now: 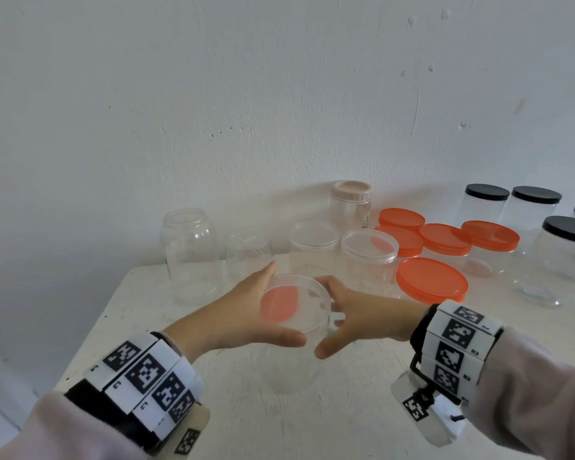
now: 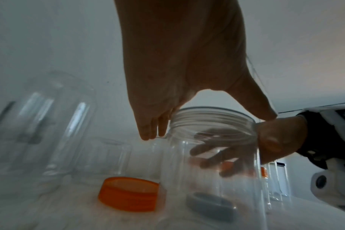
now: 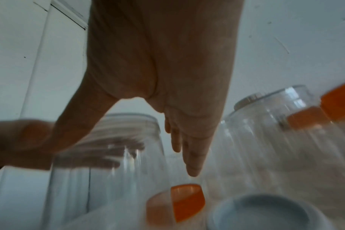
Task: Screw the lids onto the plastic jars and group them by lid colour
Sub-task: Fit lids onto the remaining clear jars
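A white, scuffed surface (image 1: 362, 410) is set against a white wall (image 1: 213, 94) marked with small chips and a thin crack.

At the centre of the head view an open clear jar (image 1: 296, 327) is stood upright near the front of the surface. Its body is transparent and ribbed with a threaded neck, and no lid is on it. An orange lid (image 2: 129, 193) is seen through it, lying on the surface just behind.

The jar is flanked by both hands. The left hand (image 1: 246, 310) is placed at 9 o'clock of the rim, fingers straight and close against the neck. The right hand (image 1: 362, 317) is placed at 3 o'clock, fingers spread along the far wall; whether the jar is actually gripped cannot be told.

Four more clear jars (image 1: 369, 257) are stood at 12 o'clock. Orange-lidded jars (image 1: 432, 280) are grouped at 2 o'clock, black-lidded jars (image 1: 568, 247) beyond them at 3 o'clock, and a pink-lidded jar (image 1: 351, 204) by the wall.
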Available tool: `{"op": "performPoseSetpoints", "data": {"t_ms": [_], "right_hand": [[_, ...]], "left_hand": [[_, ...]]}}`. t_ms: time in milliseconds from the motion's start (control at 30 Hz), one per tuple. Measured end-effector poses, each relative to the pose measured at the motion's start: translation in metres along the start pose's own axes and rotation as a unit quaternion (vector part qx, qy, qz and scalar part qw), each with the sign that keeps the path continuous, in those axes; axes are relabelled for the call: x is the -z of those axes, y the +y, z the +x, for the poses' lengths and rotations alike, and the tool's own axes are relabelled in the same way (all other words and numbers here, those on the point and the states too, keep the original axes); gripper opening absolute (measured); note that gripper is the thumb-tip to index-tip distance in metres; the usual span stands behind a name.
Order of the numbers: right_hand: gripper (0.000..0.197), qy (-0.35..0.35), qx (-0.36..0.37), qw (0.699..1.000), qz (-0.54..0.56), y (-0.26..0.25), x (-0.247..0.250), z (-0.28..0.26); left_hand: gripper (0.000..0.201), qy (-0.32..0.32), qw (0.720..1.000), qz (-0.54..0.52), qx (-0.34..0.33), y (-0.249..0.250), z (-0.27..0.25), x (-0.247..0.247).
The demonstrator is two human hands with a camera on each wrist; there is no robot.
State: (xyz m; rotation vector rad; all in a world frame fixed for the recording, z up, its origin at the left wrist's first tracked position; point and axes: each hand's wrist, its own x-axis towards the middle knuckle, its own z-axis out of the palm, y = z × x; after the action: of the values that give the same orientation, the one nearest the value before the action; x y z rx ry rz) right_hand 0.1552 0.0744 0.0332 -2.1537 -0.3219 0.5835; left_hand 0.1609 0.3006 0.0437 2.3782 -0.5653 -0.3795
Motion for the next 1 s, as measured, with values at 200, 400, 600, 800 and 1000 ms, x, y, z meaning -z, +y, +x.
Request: {"op": "performPoseSetpoints", "data": {"t_ms": [200, 400, 600, 800, 1000], "right_hand": [[0.109, 0.01, 0.047, 0.989, -0.14, -0.041, 0.016, -0.003], [0.094, -0.005, 0.06, 0.938, -0.341, -0.073, -0.004, 0.008], [0.089, -0.015, 0.027, 0.916, -0.399, -0.084, -0.006, 0.01], [0.093, -0.046, 0.02, 0.91, -0.41, -0.09, -0.004, 0.016], [0.098, -0.015, -0.029, 0.895, -0.445, -0.086, -0.01, 0.02]], "left_hand": [[0.092, -0.054, 0.985, -0.166, -0.012, -0.018, -0.007, -0.006], [0.076, -0.034, 0.977, -0.204, -0.052, -0.016, -0.005, -0.019], [0.086, -0.017, 0.972, -0.229, -0.05, -0.024, -0.004, -0.023], [0.092, -0.012, 0.972, -0.228, -0.046, -0.027, -0.005, -0.025], [0.1, -0.009, 0.973, -0.224, -0.046, -0.031, -0.002, -0.025]]}}
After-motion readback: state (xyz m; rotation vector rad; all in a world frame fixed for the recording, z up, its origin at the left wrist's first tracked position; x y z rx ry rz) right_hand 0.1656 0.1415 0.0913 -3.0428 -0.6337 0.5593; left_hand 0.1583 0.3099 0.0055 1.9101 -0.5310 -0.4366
